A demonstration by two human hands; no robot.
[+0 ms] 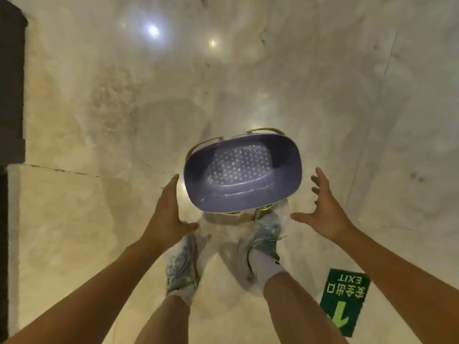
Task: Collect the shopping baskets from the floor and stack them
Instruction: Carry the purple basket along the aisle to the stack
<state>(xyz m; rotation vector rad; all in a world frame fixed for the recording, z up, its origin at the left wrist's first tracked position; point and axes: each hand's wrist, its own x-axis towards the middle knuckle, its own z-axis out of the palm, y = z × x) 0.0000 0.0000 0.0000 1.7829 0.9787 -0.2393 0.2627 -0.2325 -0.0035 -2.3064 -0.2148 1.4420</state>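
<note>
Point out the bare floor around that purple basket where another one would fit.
Bare floor lies left of the purple basket, out to the dark wall, and beyond its far rim. To its right, floor is bare above the green exit sign. It is crowded near the shoes, between left hand and right hand.

glossy pale marble floor with thin seams and lamp glare. a purple basket sits on it, two sneakered feet just behind, a green exit sticker at right.
</note>
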